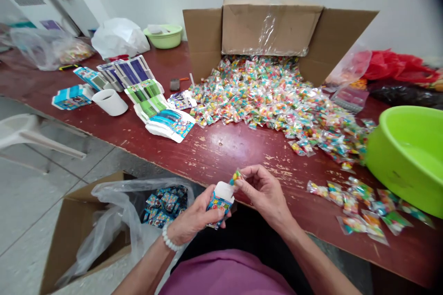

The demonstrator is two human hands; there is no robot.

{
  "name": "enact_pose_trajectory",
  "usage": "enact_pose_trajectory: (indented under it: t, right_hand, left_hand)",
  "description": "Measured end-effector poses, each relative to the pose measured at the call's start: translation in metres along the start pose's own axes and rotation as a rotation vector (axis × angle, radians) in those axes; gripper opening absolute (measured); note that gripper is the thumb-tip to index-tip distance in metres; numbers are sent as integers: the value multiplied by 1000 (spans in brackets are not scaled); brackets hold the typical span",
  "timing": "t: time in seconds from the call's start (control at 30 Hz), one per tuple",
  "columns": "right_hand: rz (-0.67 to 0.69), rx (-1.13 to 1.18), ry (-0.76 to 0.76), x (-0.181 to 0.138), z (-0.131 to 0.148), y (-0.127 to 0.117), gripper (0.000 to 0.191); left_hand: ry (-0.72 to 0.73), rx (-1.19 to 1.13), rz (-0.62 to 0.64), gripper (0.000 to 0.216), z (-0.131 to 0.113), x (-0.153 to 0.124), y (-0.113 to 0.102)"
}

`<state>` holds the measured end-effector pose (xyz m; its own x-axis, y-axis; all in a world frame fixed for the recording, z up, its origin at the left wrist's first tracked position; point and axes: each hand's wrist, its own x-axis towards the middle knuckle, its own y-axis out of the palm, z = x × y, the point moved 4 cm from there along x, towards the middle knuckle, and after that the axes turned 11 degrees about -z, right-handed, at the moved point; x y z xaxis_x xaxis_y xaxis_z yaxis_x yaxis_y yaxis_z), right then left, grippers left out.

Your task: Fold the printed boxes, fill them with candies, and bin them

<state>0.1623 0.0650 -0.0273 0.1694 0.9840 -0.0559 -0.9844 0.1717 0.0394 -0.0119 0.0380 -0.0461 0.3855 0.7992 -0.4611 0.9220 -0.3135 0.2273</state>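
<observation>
Near the table's front edge, my left hand (201, 212) is closed around a small blue printed box (220, 204) whose white flap stands up at the top. Just right of it, my right hand (265, 192) pinches a small clear packet of colourful candies (236, 176) beside the box's top. A large heap of similar candy packets (270, 97) spills over the table from a cardboard carton (266, 30) lying on its side. More loose packets (363, 205) lie to the right of my right hand.
A green basin (408, 161) stands at right on the red table (221, 147). Flattened boxes (169, 122) are stacked left, near a white tape roll (110, 102). On the floor, a plastic-lined carton (83, 226) holds several filled blue boxes (166, 205). A white chair (38, 133) stands left.
</observation>
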Motion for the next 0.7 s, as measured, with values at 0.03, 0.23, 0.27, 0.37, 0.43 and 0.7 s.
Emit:
enact_pose_trajectory:
  t: [0.03,0.23,0.27,0.37,0.43,0.7]
  right_hand:
    - [0,-46,-24,-2,1,1,25]
    - [-11,-177,-119,-7,2,-2,17]
    - [-32,-182,-131,-8,3,-2,16]
    - [-17,-266,-266,-13,9,-1,11]
    - [80,-326,-363,-15,14,3,13]
    - [190,121,194,-12,5,3,33]
  left_hand:
    - [25,6,-3,43,-3,1,6]
    - [87,67,-54,40,-4,3,21]
    - [87,53,-57,41,-4,3,23]
    - [95,-24,-78,44,-5,3,26]
    - [100,-93,-116,45,-5,3,26]
    - [-64,-410,-190,50,4,12,21]
